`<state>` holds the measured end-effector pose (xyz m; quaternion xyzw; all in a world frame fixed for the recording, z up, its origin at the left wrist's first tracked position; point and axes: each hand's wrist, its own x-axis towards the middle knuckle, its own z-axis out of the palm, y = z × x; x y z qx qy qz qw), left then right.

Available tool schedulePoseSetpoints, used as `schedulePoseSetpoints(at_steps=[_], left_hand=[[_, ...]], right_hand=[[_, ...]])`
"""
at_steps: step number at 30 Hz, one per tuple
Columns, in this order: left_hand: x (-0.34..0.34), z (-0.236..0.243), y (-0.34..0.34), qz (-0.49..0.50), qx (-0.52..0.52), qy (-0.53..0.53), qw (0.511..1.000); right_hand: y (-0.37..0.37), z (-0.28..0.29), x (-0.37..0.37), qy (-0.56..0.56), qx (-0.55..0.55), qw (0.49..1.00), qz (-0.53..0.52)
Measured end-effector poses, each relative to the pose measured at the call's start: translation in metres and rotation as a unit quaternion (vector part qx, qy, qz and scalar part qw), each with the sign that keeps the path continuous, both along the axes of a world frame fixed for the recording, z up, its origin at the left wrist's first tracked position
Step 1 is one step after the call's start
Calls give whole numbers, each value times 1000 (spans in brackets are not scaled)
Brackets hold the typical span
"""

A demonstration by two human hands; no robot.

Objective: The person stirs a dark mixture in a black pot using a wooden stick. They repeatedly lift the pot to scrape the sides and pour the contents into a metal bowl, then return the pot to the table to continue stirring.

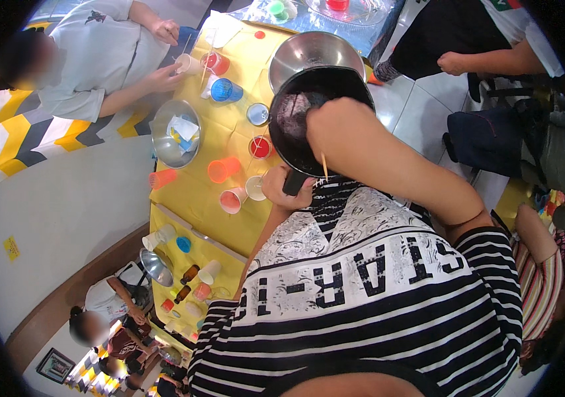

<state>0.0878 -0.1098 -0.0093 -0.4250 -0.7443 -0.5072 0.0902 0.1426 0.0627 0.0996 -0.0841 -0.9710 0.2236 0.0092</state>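
Observation:
A black pot with a short handle is held in front of my chest, over the yellow table's near right side. My left hand is closed round its black handle. Over the pot's opening, my right hand is a closed fist; whatever is in its fingers is hidden. The pot's inside shows a whitish, glossy patch. A thin wooden stick shows by the near rim. Left of the pot stand a glass with red contents, a pale cup, an orange cup and a pinkish cup.
A large steel bowl sits behind the pot. A smaller bowl with wrappers stands left, blue and red cups farther back. Another person's hand holds a white cup. Brown bottles stand on a second yellow table.

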Motion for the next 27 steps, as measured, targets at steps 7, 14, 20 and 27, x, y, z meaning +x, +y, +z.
schedulePoseSetpoints(at_steps=[7, 14, 20, 27], left_hand=[[-6, 2, 7, -43, -38, -1, 998], [-4, 13, 18, -42, -42, 29, 998], [-5, 11, 19, -33, -25, 62, 997], [-6, 10, 16, -55, -36, 76, 995]], right_hand=[[16, -6, 8, -32, -153, 981, 117], [28, -36, 4, 27, -10, 1000, 9], [24, -33, 9, -9, 23, 999, 30], [8, -36, 3, 53, -100, 993, 12]])
